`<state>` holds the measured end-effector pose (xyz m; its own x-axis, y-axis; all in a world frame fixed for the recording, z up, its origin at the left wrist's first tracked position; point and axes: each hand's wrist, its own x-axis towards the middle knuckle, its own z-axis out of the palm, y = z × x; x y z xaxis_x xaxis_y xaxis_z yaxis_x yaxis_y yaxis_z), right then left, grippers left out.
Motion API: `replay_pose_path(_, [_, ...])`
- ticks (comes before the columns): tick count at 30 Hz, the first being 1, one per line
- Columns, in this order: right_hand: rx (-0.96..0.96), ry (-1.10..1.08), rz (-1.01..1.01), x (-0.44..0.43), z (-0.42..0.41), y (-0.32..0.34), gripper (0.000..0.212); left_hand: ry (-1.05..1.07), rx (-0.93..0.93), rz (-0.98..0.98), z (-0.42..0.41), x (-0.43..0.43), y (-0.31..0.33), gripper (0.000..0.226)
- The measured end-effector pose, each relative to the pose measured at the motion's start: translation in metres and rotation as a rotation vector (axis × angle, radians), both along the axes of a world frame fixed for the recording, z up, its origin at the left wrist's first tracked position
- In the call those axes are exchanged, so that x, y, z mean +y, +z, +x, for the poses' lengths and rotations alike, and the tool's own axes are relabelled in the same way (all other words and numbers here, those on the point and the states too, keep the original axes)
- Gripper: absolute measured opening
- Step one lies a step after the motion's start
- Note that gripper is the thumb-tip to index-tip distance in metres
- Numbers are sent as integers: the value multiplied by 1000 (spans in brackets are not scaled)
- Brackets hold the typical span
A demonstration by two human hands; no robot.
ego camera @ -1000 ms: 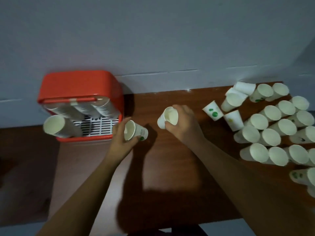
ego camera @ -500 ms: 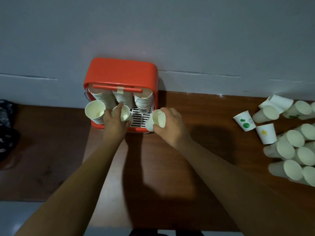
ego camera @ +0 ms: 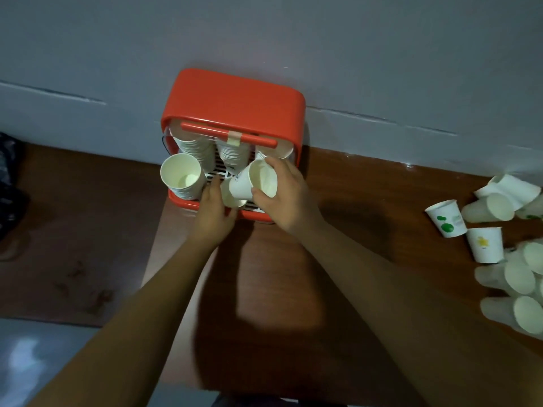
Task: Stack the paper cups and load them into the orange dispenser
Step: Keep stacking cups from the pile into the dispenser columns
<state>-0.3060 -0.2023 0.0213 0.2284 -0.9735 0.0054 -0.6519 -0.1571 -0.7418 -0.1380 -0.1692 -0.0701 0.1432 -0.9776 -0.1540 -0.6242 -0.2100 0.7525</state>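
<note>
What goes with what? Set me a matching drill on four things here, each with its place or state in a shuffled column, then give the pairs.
1 dispenser
2 right hand
3 left stack
4 green-dot cup

A on the table, far right
B orange, against the wall
C holds a tilted cup
D in the dispenser, mouth toward the camera

Pairs: 1-B, 2-C, 3-D, 4-A

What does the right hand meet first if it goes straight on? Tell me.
Probably the right cup stack in the dispenser, just beyond the right hand and its cup; depth is unclear.
</note>
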Motion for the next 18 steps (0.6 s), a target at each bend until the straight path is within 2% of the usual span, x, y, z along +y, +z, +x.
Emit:
replay_pose_path(6, [245, 183, -33, -8, 40, -19, 61, 35, 188, -28, 15, 4, 2, 60])
replay_pose_path(10, [247, 233, 146, -13, 47, -42, 75, 11, 258, -64, 14, 9, 13, 52])
replay_pose_path(14, [244, 178, 225, -13, 42, -60, 72, -23, 138, -80, 18, 6, 6, 49])
replay_pose_path(18, [171, 104, 188, -9, 44, -67, 68, -9, 1, -98, 14, 1, 2, 50])
